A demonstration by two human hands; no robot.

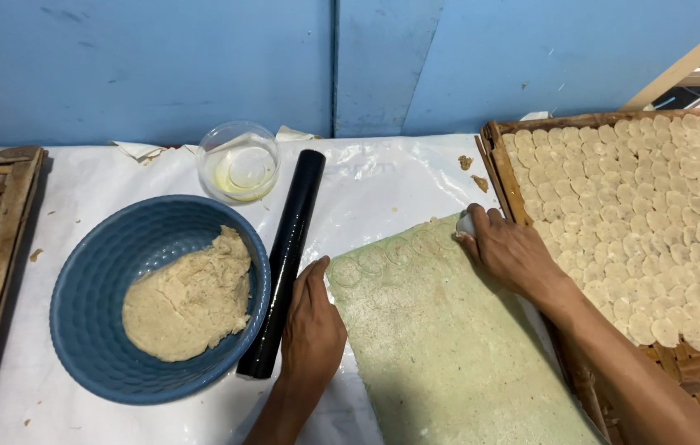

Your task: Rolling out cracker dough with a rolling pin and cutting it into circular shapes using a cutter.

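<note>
Your right hand (pixel 515 251) closed around a small round white cutter (pixel 465 222) at the far corner of the flat pale-green rolled dough sheet (pixel 449 338), your left hand (pixel 310 325) open, flat on its left edge.

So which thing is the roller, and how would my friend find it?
Start at the big blue bowl holding the lump of dough. Just to its right lies the roller, slanting from below the small glass bowl to the left hand. It is the only long, shiny black tube on the white sheet.
</note>
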